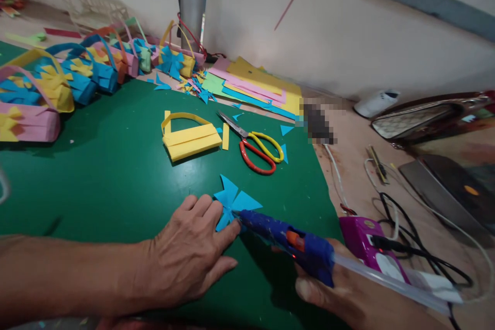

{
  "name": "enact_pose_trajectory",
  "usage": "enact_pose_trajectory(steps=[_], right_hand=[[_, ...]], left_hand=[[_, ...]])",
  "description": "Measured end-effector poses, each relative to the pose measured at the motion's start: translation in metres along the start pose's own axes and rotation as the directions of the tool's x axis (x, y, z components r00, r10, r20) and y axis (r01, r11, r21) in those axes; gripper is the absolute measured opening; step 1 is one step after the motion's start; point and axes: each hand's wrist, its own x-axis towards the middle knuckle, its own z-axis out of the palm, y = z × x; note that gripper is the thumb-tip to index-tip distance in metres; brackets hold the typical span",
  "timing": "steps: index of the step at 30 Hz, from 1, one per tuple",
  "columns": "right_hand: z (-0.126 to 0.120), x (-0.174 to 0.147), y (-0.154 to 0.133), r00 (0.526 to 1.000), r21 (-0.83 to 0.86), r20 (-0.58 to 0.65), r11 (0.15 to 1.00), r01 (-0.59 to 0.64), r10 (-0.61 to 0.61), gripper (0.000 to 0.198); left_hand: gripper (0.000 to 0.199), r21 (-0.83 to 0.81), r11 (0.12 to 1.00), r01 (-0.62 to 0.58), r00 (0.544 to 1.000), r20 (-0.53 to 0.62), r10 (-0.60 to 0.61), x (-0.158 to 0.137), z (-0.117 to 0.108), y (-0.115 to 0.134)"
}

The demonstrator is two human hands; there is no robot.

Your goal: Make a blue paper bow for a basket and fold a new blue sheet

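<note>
On the green table top lies a blue paper flower [232, 201] with pointed petals. My left hand [193, 247] holds it down by its near left side, fingers bent and pressed together over the petals. A blue hot glue gun [286, 237] is gripped in my right hand [328, 289], its nozzle at the middle of the flower. A clear glue stick [390, 281] sticks out of the gun's back. Farther off lie a small yellow paper basket [192, 142] with a handle and open scissors [255, 147] with one red and one yellow grip.
Several coloured paper baskets [104, 69] line the far left edge. Paper sheets [251, 85] and scraps [193, 85] lie at the back, before a bottle [191, 5]. At right are a purple power strip [359, 240], cables and a dark case [444, 196].
</note>
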Motion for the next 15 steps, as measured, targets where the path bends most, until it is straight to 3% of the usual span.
enact_pose_trajectory(steps=[4,9,15], right_hand=[[-0.0004,0.0019,0.0003,0.999,0.043,0.036,0.999,0.033,-0.035,0.040],[-0.0023,0.0001,-0.0043,0.999,-0.037,-0.020,0.998,-0.042,0.041,0.048],[-0.0005,0.0012,-0.0010,0.998,-0.028,-0.006,0.998,-0.057,0.057,0.054]], left_hand=[[0.037,0.006,1.000,0.003,1.000,0.010,-0.003,-0.0003,0.0001,0.0002],[0.040,0.009,1.000,-0.007,1.000,0.010,0.007,-0.0011,-0.0001,0.0007],[0.038,0.009,1.000,0.003,1.000,0.020,-0.004,-0.0012,-0.0004,0.0006]])
